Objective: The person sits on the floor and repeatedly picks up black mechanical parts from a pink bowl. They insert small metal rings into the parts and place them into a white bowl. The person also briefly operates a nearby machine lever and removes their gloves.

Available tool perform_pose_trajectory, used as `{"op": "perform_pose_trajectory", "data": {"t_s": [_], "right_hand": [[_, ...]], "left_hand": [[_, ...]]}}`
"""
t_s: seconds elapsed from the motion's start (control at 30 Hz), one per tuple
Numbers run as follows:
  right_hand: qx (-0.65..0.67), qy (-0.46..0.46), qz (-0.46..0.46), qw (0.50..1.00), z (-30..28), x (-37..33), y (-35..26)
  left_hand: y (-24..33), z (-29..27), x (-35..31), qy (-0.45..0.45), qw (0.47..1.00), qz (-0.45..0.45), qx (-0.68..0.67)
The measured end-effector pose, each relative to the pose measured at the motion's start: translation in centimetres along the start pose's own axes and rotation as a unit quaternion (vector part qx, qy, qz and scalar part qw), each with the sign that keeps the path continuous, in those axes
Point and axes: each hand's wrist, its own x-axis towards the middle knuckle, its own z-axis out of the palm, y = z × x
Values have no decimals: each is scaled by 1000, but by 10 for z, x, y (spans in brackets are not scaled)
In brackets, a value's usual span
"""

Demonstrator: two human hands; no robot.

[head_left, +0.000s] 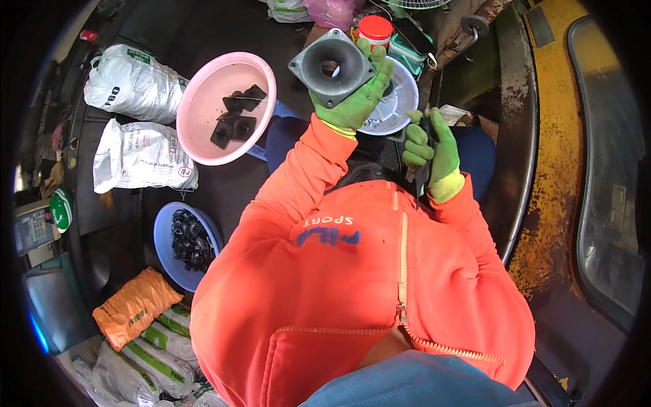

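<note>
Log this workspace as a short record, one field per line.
Left hand: left hand, green glove, holding a grey flared part with a round hole
Right hand: right hand, green glove, holding a slim dark tool, exact kind unclear
Pink bowl: pink bowl, black parts inside
Blue bowl: blue bowl, small black pieces inside
Far left: two white sacks

Fisheye view from the wearer's head, facing steeply down: the orange jacket (339, 278) looms close across the lower middle, the pink basin (207, 88) sits farther off, all within a dark round border.
</note>
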Motion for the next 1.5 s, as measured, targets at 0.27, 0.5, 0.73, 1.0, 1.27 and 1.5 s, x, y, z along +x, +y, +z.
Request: {"op": "perform_pose_trajectory", "data": {"t_s": [0.27, 0.5, 0.73, 1.0, 1.27, 1.5], "right_hand": [[-276, 76, -228, 931, 17, 2, 3], [-145, 14, -158, 977, 22, 1, -27], [-547, 139, -315, 763, 4, 27, -3], [-790, -42, -366, 491, 7, 3, -31], [-830, -55, -359, 422, 19, 6, -30], [-772, -27, -294, 563, 9, 6, -14]], "left_hand": [[-5, 15, -27, -25, 996, -87, -16], [-3, 12, -37, -16, 924, -146, -353], [-9, 13, -42, -24, 832, -260, -490], [5, -5, -31, 29, 860, -378, -342], [19, -9, -28, -19, 883, -372, -286], [18, -9, -22, -53, 922, -267, -275]]}}
